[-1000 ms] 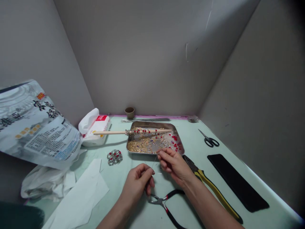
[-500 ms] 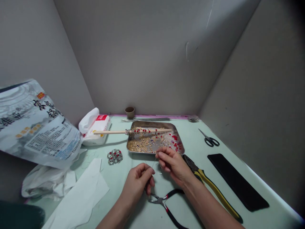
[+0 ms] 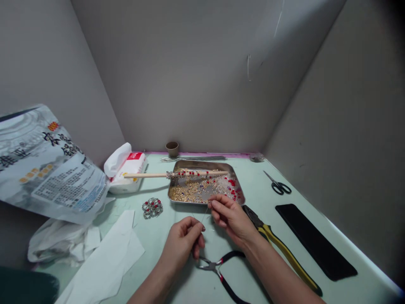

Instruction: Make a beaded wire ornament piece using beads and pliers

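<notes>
Thin strand runs between your hands in the lower middle of the frame. Your left hand pinches it between thumb and finger; your right hand pinches it higher, by the bead tray's near rim. Small pliers lie spread at bottom center.

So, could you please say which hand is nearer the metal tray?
The right hand, by the near edge of the metal tray; the left hand is lower in view, farther from it.
</notes>
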A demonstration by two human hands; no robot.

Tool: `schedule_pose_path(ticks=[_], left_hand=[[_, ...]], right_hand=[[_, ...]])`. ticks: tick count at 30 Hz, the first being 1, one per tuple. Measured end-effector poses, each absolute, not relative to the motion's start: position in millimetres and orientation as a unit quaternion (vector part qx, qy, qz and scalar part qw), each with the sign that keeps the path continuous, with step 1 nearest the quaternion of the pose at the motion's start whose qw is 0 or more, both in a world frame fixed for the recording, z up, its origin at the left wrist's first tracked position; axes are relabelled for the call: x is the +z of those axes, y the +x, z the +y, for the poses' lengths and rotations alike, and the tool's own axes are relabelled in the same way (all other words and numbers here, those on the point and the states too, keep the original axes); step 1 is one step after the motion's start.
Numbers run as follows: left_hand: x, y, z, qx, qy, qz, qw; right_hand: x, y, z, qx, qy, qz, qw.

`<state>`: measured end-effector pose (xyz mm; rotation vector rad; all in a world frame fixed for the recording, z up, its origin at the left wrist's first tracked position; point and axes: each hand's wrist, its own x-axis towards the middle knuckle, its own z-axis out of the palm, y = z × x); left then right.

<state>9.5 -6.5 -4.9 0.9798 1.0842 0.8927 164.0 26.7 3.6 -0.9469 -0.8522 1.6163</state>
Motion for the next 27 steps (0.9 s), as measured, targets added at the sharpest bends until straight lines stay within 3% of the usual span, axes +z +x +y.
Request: schedule_pose_path(ticks=[16,27], left_hand=[[-2.7,9.0,-6.7,0.385,0.448,0.496,0.637],[-2.2,9.3,-6.6,0.393,0.453,0.483,0.638]], right_hand=[[13.2,167.3,23.2,0.537,-0.463,-0.478,0.518],[11.9,168.3,23.5,0.565,-0.451,-0.465,0.51]])
